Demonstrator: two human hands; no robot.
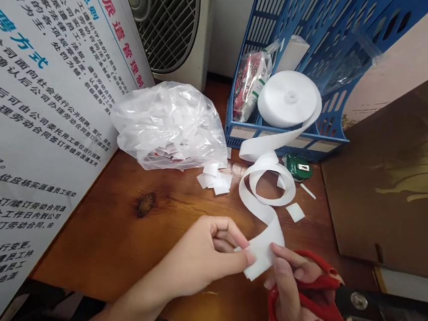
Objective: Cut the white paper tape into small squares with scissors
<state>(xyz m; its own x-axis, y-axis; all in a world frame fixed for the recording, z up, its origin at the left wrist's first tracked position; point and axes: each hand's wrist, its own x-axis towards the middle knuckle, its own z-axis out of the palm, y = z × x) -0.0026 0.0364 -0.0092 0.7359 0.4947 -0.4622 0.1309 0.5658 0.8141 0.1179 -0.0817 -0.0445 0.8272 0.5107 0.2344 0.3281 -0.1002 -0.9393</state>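
While the left hand (204, 257) pinches the free end of the white tape (264, 211) above the table (108, 241), the right hand (294, 289) grips red scissors (325, 296); measuring seems under way; cutting calls for opening blades across the strip.

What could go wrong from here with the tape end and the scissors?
1. The right hand is in the red scissors while its fingers also touch the white tape end; the blades point away from the tape, so swinging them round may nick the left hand pinching it.
2. The tape curls loosely back to the roll in the blue rack; a tug might pull the roll out.
3. Cut pieces lie loose and could scatter.
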